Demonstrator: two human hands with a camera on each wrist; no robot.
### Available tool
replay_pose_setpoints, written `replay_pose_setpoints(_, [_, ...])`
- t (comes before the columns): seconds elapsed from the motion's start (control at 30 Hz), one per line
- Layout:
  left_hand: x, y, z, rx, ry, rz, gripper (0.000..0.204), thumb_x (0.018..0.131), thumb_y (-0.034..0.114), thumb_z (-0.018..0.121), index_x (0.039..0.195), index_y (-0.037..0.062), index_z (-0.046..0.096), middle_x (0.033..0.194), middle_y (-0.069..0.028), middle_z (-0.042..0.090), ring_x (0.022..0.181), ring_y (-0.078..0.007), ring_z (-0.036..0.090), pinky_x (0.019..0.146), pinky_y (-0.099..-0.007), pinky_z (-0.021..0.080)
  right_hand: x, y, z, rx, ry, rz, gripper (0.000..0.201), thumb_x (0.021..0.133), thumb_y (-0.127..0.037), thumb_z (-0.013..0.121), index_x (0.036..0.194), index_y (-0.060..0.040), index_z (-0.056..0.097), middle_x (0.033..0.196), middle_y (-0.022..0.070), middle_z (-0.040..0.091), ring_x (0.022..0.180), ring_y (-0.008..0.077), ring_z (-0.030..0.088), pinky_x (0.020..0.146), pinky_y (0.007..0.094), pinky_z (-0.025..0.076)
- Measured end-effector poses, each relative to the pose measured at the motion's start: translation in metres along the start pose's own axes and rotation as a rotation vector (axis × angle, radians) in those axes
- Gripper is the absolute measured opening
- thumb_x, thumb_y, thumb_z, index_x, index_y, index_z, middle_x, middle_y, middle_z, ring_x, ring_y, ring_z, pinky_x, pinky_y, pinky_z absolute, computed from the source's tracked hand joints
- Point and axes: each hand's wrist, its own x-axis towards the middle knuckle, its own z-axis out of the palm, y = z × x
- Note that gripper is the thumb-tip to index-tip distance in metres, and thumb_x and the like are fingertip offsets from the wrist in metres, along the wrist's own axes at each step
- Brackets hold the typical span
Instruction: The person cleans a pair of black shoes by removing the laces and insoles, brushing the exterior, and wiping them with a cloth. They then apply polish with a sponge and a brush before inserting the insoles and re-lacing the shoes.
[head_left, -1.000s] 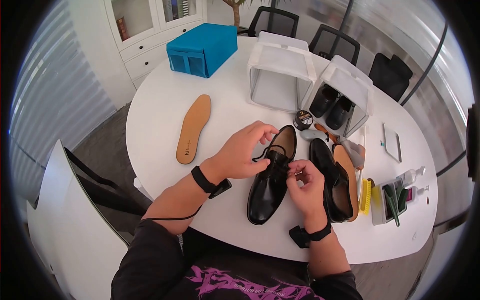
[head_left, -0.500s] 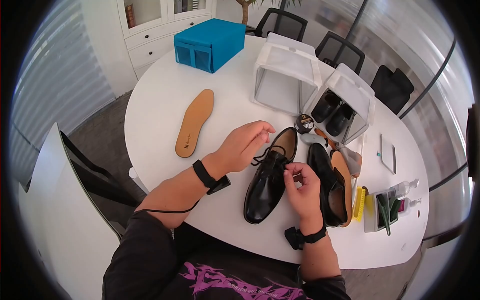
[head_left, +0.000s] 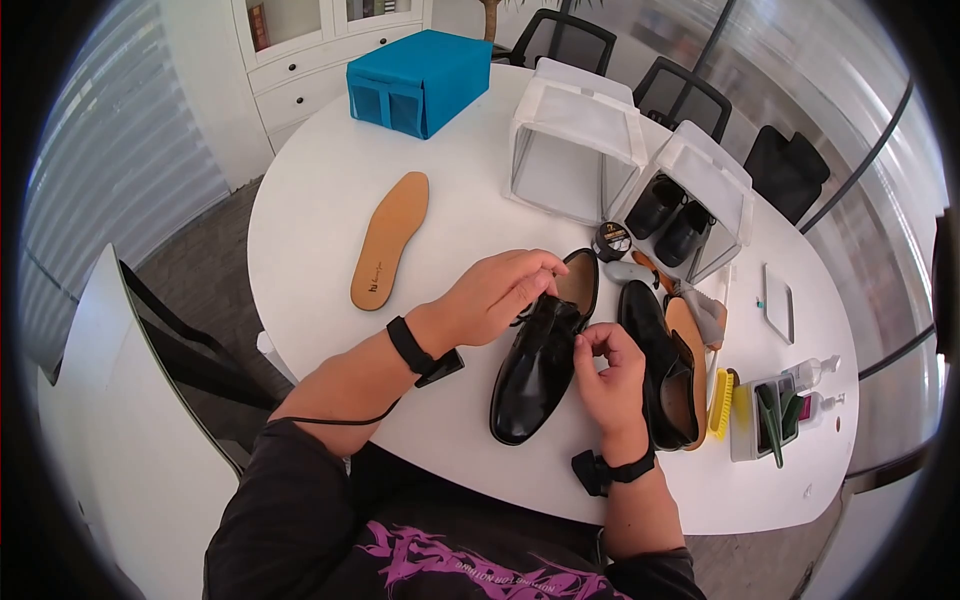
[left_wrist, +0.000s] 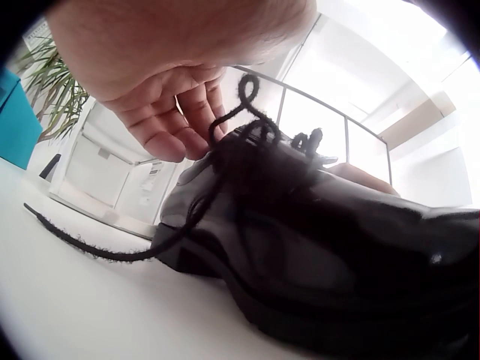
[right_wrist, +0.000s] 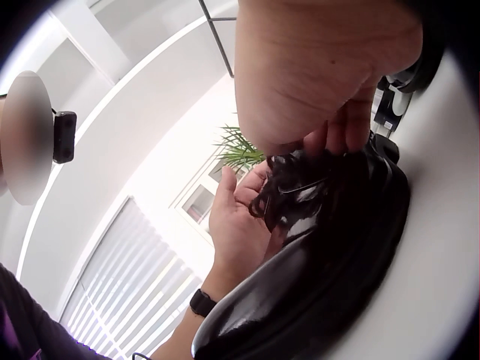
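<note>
White box (head_left: pixel 703 160) holds 2 shoes (head_left: pixel 684 234) — both hands (head_left: pixel 495 295) (head_left: pixel 613 378) seemingly touch lace-up shoe (head_left: pixel 528 385).

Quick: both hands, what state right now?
Left hand: open, fingers relaxed beside the black shoe.
Right hand: fingers bent at the shoe; whether they pinch the lace can't be told.

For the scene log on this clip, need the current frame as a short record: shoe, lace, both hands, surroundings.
worked shoe: black, sole down, toe towards the person
lace: black, one end loose beside the shoe
left hand: open, beside the lacing, near the shoe opening
right hand: fingers bent at the lacing; grip unclear
second shoe: black, right of the first
loose insole: tan, left of the hands
blue box: closed, far side of table
yellow brush: right of second shoe
</note>
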Motion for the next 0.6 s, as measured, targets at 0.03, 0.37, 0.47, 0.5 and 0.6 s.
replay_pose_setpoints(0.03, [-0.001,0.001,-0.001,0.029,-0.024,-0.038,0.038,0.122,0.022,0.047,0.147,-0.001,0.065,0.122,-0.0146,0.078,0.113,-0.0254,0.073,0.105,-0.0377,0.056,0.0,0.001,-0.001,0.017,0.009,0.026,0.008,0.102,0.0,0.079,0.099,0.0013,0.072,0.086,0.0073,0.074,0.078,0.0139,0.067,0.076,0.0294,0.057])
replay_pose_setpoints(0.37, [-0.001,-0.005,0.009,0.063,0.059,-0.017,0.041,0.125,0.036,0.047,0.143,0.0034,0.064,0.113,-0.0172,0.079,0.106,-0.0357,0.075,0.097,-0.0443,0.058,0.002,0.004,-0.016,-0.166,-0.167,0.23,0.016,0.098,-0.009,0.062,0.089,0.005,0.065,0.073,0.0181,0.064,0.071,0.0268,0.068,0.071,0.0388,0.055])
replay_pose_setpoints(0.47, [-0.001,-0.002,0.007,0.108,0.048,-0.018,0.043,0.125,0.039,0.046,0.143,0.0039,0.065,0.112,-0.0174,0.078,0.107,-0.0367,0.075,0.097,-0.0447,0.058,0.005,-0.005,-0.015,-0.285,-0.28,0.29,0.023,0.098,-0.013,0.063,0.092,0.008,0.068,0.082,0.0296,0.069,0.077,0.0437,0.073,0.076,0.0481,0.059])
replay_pose_setpoints(0.5, [-0.001,-0.001,0.005,0.131,0.022,-0.034,0.044,0.126,0.036,0.044,0.146,0.0028,0.064,0.115,-0.0152,0.078,0.108,-0.0328,0.074,0.099,-0.0422,0.058,0.006,-0.009,-0.016,-0.284,-0.279,0.291,0.023,0.098,-0.013,0.063,0.092,0.008,0.068,0.082,0.0296,0.069,0.077,0.0437,0.073,0.076,0.0481,0.059])
replay_pose_setpoints(0.6, [-0.002,-0.001,0.003,0.161,0.002,-0.048,0.046,0.126,0.035,0.042,0.149,0.0018,0.064,0.118,-0.0127,0.078,0.108,-0.0289,0.073,0.1,-0.0397,0.057,0.007,-0.017,-0.02,-0.453,-0.367,0.359,0.031,0.099,-0.021,0.064,0.095,0.0088,0.073,0.094,0.036,0.073,0.089,0.054,0.074,0.084,0.0566,0.06])
